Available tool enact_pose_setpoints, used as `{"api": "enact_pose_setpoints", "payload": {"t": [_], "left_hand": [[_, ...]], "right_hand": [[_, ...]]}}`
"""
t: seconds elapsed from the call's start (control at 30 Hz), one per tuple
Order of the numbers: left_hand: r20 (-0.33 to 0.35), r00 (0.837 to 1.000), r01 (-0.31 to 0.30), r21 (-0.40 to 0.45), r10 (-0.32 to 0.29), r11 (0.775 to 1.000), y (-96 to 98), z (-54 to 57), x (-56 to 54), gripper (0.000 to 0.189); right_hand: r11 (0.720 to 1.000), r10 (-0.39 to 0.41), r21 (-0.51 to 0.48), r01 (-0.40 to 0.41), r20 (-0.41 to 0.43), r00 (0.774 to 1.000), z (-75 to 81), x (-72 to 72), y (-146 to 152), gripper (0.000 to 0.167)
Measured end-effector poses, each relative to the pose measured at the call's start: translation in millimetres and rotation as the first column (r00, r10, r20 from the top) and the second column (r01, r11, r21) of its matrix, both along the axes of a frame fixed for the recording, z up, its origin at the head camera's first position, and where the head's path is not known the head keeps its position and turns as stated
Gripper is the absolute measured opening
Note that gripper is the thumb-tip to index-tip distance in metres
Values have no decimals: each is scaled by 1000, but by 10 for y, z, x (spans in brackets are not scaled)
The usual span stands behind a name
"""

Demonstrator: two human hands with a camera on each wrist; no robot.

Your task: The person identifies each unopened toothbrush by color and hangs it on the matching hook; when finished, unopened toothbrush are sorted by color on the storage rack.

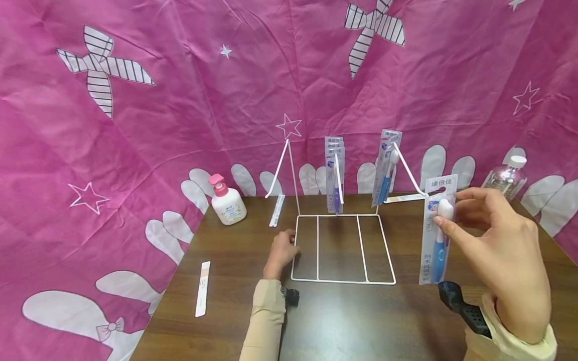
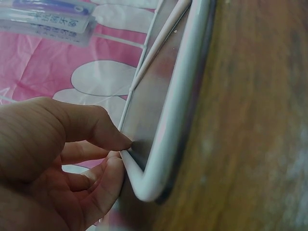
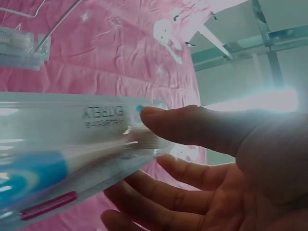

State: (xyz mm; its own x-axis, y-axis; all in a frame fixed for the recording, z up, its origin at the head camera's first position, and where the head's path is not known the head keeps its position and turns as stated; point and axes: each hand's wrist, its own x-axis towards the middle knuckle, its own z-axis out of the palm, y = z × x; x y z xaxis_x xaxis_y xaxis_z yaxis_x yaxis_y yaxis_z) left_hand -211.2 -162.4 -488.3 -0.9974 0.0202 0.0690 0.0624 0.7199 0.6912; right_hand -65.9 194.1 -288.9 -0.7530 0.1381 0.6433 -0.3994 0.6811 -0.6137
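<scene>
My right hand (image 1: 506, 250) pinches a packaged blue toothbrush (image 1: 438, 250) between thumb and fingers, its card upright. The pack's top lies by the tip of the right hook (image 1: 410, 171) of a white wire rack (image 1: 343, 282); whether the hook is in the hole, I cannot tell. At the left side of the base, my left hand (image 1: 281, 252) pinches the wire; thumb and fingers show around it in the left wrist view. Several packaged purple toothbrushes (image 1: 335, 175) hang on the middle hook. Blue toothbrush packs (image 1: 386, 168) hang on the right hook, while the left hook (image 1: 277, 168) is bare.
A white pump bottle (image 1: 229, 205) with a pink top stands at the back left. Paper sachets lie on the wooden table (image 1: 334, 326): one at the left (image 1: 202, 289), one behind the rack (image 1: 277, 210). A clear bottle (image 1: 506, 178) stands back right, before a pink curtain (image 1: 253, 100).
</scene>
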Motion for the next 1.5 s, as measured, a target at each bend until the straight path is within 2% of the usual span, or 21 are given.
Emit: {"api": "enact_pose_setpoints", "payload": {"t": [0.2,0.77,1.03,1.5], "left_hand": [[-6,1000,-5,0,5,1000,-28,5,-10,46],[-18,1000,-2,-13,2,1000,-54,-27,-4,45],[-19,1000,-3,-12,3,1000,-41,-67,0,42],[-9,1000,0,0,0,1000,-17,-20,-5,42]], "right_hand": [[999,46,26,-46,21,999,-21,-22,-39,53],[996,62,49,-69,124,990,-89,-260,-47,49],[995,58,69,-72,192,980,-134,-470,-27,50],[996,46,64,-54,127,991,-178,-910,-31,46]]}}
